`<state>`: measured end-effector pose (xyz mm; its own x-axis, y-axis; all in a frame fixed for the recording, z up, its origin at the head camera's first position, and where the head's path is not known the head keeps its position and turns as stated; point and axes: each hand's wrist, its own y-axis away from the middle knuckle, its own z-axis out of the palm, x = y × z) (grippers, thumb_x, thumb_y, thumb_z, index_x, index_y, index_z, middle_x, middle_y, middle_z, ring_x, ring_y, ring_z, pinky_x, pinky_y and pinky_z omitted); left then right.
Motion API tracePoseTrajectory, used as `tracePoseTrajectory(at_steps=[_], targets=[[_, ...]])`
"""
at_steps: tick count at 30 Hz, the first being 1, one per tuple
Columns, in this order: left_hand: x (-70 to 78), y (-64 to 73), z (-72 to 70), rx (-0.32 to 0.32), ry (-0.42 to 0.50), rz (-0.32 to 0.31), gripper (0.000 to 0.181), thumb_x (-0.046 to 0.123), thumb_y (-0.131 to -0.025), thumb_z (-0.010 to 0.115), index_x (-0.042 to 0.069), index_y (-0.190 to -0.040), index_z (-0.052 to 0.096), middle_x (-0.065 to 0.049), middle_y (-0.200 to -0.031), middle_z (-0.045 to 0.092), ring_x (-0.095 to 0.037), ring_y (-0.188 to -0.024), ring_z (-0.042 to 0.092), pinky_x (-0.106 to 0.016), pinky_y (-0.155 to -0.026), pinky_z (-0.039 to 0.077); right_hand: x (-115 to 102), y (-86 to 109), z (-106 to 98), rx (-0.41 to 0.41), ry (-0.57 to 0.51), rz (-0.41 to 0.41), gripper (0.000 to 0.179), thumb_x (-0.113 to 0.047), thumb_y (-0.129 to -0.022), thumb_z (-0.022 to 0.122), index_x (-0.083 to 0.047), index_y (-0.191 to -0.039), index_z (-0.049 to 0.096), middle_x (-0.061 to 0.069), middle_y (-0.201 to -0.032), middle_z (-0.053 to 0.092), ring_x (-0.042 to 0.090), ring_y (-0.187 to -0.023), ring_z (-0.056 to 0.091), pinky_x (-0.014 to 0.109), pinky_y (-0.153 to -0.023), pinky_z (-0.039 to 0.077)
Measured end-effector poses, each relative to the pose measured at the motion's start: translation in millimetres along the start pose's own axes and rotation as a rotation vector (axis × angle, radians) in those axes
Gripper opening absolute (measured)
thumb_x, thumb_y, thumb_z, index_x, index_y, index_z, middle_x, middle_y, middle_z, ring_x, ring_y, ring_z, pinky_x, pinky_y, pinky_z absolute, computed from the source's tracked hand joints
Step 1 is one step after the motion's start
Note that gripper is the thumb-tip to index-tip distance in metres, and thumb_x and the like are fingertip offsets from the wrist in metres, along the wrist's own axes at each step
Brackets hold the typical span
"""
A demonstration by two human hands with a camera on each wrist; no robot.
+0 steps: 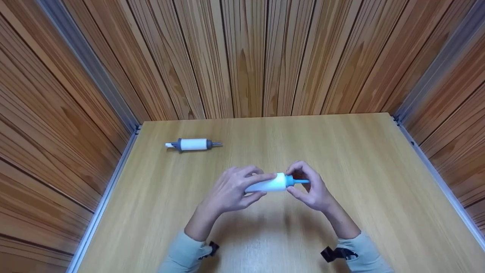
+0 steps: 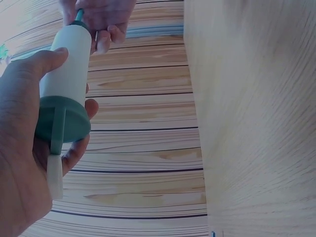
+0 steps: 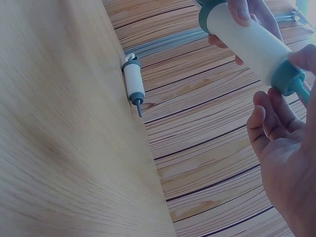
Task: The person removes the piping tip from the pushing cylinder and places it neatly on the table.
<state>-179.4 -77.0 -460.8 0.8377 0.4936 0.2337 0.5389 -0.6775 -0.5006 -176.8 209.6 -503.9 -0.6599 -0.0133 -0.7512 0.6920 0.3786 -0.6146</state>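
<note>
My left hand [image 1: 232,188] holds a white syringe-like tube [image 1: 277,182] round its barrel, above the table. The tube lies about level, its thin nozzle [image 1: 301,181] pointing right. In the left wrist view, the rear end has a green-teal cap [image 2: 66,121] with a bar and a white tab [image 2: 55,177] below it. With thumb and fingertips, my right hand [image 1: 312,192] pinches the teal front cap [image 3: 285,76] at the base of the nozzle. In the right wrist view its other fingers are bent beneath the cap.
A second, similar white tube [image 1: 194,144] with dark grey ends lies on the wooden table [image 1: 341,148] at the back left, nozzle to the right. Wood-plank walls [image 1: 246,57] with metal edge strips [image 1: 110,189] enclose the table at the back and both sides.
</note>
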Motion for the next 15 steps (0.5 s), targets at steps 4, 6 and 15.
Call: tracePoseTrajectory(at_steps=[4, 6, 15], targets=[[0.1, 0.3, 0.7, -0.014, 0.004, -0.011, 0.046, 0.039, -0.104, 0.081, 0.031, -0.149, 0.074, -0.003, -0.128, 0.080, -0.018, -0.096, 0.076, -0.031, -0.083, 0.061, 0.2, -0.5, 1.5, 0.030, 0.011, 0.004, 0.035, 0.018, -0.087, 0.068, 0.012, -0.120, 0.059, 0.002, -0.111, 0.069, 0.007, -0.096, 0.068, 0.021, -0.086, 0.061], [0.3, 0.5, 0.5, -0.013, 0.007, -0.013, 0.046, 0.039, -0.104, 0.082, 0.031, -0.149, 0.075, -0.003, -0.128, 0.080, -0.019, -0.096, 0.076, -0.032, -0.083, 0.062, 0.1, -1.3, 2.5, 0.037, 0.011, 0.002, 0.031, 0.021, -0.089, 0.066, 0.011, -0.118, 0.060, 0.003, -0.106, 0.069, 0.006, -0.092, 0.066, 0.020, -0.083, 0.059], [-0.2, 0.1, 0.4, 0.007, 0.006, 0.007, 0.047, 0.038, -0.103, 0.083, 0.030, -0.149, 0.075, -0.004, -0.126, 0.081, -0.019, -0.096, 0.077, -0.030, -0.082, 0.063, -1.3, -1.6, 1.4, 0.013, -0.007, -0.019, 0.028, 0.017, -0.093, 0.070, 0.012, -0.118, 0.059, 0.014, -0.102, 0.066, 0.008, -0.092, 0.066, 0.020, -0.084, 0.059]])
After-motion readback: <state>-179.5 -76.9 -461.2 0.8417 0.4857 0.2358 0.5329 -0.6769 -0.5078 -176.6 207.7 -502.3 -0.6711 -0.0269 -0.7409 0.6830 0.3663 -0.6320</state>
